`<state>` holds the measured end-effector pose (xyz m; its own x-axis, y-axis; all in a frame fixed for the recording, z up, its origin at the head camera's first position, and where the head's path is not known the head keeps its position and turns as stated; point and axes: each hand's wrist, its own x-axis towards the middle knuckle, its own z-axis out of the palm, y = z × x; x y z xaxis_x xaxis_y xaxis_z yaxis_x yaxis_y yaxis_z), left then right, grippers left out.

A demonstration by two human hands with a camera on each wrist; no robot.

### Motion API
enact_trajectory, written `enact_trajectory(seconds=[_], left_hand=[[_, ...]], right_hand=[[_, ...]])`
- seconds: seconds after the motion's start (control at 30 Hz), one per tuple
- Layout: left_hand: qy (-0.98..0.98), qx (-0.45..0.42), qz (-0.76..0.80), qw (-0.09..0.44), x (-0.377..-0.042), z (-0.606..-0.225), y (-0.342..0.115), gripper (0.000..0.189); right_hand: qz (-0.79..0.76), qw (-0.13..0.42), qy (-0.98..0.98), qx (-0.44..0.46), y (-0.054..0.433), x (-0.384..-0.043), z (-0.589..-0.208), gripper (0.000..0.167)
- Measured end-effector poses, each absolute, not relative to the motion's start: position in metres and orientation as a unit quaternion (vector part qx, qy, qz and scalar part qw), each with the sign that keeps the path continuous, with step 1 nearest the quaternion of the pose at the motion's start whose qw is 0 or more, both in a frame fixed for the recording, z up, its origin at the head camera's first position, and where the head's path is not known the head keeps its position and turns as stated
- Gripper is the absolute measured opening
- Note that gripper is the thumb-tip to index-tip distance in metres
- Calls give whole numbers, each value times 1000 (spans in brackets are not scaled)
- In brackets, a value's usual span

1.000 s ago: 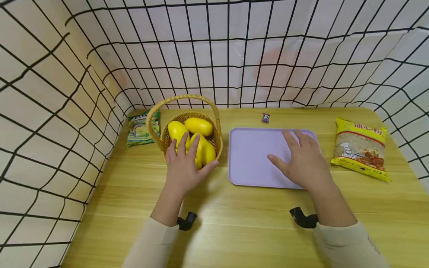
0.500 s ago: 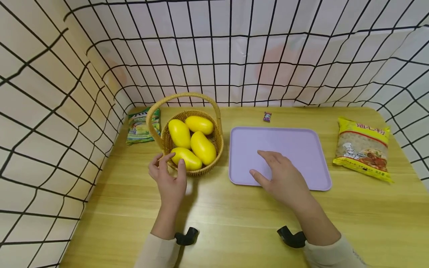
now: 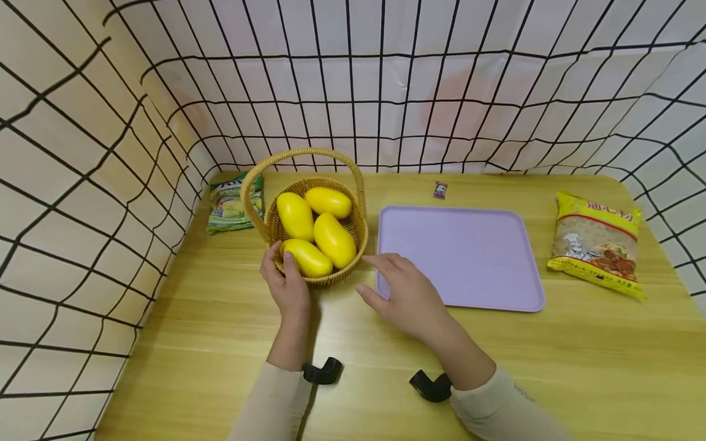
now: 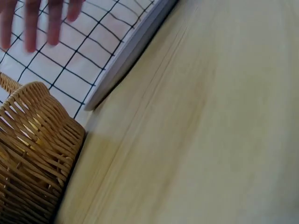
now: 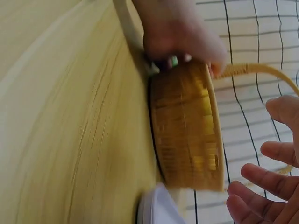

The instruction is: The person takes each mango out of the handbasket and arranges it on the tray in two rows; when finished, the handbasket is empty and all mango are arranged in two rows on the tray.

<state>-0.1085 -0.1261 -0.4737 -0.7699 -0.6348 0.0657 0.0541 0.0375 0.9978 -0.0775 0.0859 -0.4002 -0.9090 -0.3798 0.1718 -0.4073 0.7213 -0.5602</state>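
A wicker basket [image 3: 337, 277] with a tall arched handle holds several yellow mangoes [image 3: 335, 241] in the head view. My left hand [image 3: 288, 290] grips the basket's front left side, with the thumb at the rim and the fingers along the outer wall. The right wrist view shows this left hand [image 5: 180, 35] against the wicker, its fingertips partly hidden. To the right of the basket, my right hand [image 3: 407, 297] reaches over the near left corner of a lilac tray [image 3: 469, 257]. Its fingers [image 5: 268, 179] are spread, holding nothing, with the fingertips close to the basket's right rim.
A green snack bag [image 3: 227, 205] lies behind the basket on the left. Beyond the tray is a tiny purple packet [image 3: 439, 190]. At the right lies a yellow and clear food bag [image 3: 597, 245]. Black grid mesh over white sheeting [image 3: 364, 92] encloses the wooden table [image 3: 375, 373].
My left hand has drawn back from above the mangoes and come onto the basket's left side. My right hand has moved left from over the tray towards the basket.
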Motion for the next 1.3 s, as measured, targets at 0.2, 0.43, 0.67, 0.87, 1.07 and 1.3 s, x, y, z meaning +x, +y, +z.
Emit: enact_trajectory(seconds=[0.2, 0.43, 0.67, 0.87, 1.07, 1.3], left_hand=[[-670, 200, -657, 282, -111, -478, -125, 33], [-676, 201, -657, 267, -109, -478, -129, 32], [-683, 206, -646, 271, -109, -479, -130, 31], [-680, 206, -649, 272, -109, -480, -130, 31], [-674, 213, -656, 265, -109, -479, -130, 31], [-675, 211, -655, 267, -109, -478, -130, 31]], right_hand=[[332, 32, -910, 245, 55, -91, -401, 53], [324, 25, -905, 274, 22, -112, -401, 51], [302, -5, -909, 286, 0, -133, -397, 55], [301, -28, -909, 287, -10, -143, -400, 57], [287, -46, -911, 294, -14, -148, -402, 58], [251, -61, -914, 314, -18, -154, -400, 60]])
